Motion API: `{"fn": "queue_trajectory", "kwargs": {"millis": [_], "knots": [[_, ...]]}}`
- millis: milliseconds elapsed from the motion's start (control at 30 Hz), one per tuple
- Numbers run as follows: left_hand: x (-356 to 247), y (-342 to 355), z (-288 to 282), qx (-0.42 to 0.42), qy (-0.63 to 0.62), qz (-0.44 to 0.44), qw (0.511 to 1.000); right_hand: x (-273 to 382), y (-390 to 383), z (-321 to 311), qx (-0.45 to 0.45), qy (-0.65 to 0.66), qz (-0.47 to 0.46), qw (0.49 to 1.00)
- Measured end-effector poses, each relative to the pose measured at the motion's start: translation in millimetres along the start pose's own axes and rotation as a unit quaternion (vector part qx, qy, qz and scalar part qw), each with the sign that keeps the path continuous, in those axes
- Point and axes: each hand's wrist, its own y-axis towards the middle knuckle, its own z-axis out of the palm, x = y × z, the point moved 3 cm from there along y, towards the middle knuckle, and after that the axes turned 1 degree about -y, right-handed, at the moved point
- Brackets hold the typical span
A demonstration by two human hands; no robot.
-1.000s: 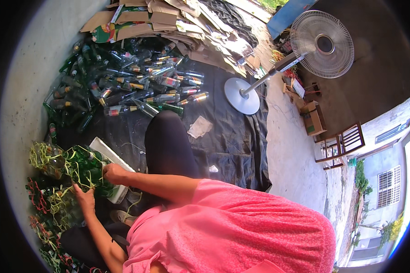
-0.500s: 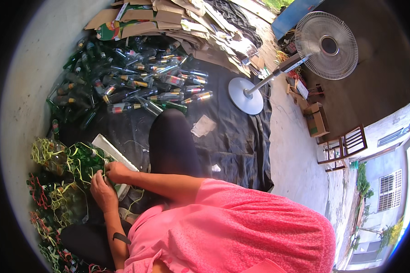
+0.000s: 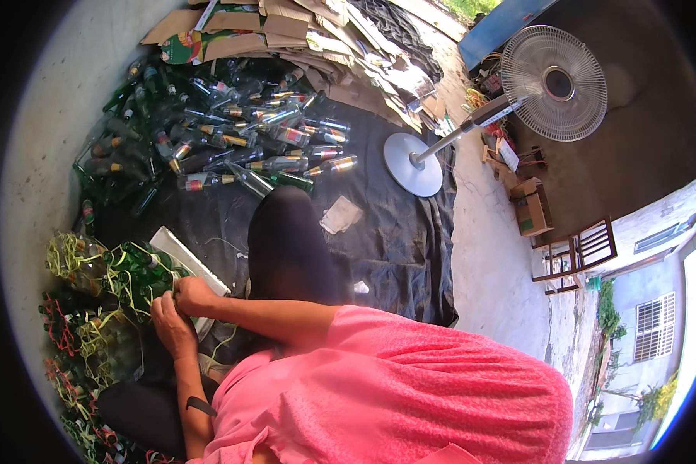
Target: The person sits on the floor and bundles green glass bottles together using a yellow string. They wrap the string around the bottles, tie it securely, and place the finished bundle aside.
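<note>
A bundle of green glass bottles [image 3: 145, 267] stands at the lower left, bound round with thin yellow-green plastic string [image 3: 116, 274]. At its near right edge my left hand [image 3: 173, 325] and my right hand [image 3: 193, 295] are close together, touching each other. Fingers of both are bent and pinched at the string beside the bottles; the exact grip is partly hidden. Just beyond my right hand lies a white-edged, shallow tray-like piece [image 3: 184, 257]. A loose end of string [image 3: 226, 340] trails near my wrists.
Many loose bottles [image 3: 247, 139] are heaped on a black sheet [image 3: 379, 247] ahead. Flattened cardboard [image 3: 301, 35] is stacked behind them. A pedestal fan [image 3: 416, 162] stands at right, a wooden chair [image 3: 576, 251] farther off. More tied bottles [image 3: 77, 371] line the left wall.
My right hand has shifted slightly left and down, against the fingers of my left hand. The whole view has moved a little; the bottles look otherwise the same.
</note>
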Motion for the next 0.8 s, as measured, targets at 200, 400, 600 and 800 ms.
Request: {"fn": "queue_trajectory", "kwargs": {"millis": [200,400,600,800], "knots": [[1,4,-2,0.014,0.012,0.001,1.000,-2,2,2,-0.002,0.000,0.014,1.000],[1,15,-5,0.037,0.029,-0.076,0.996,-37,25,31,0.002,-0.032,0.012,0.999],[-5,23,-1,0.038,0.034,-0.066,0.996,-29,15,-6,-0.006,0.006,0.000,1.000],[-1,23,1,0.040,0.013,-0.084,0.996,-17,10,-19,0.024,-0.051,-0.029,0.998]]}}
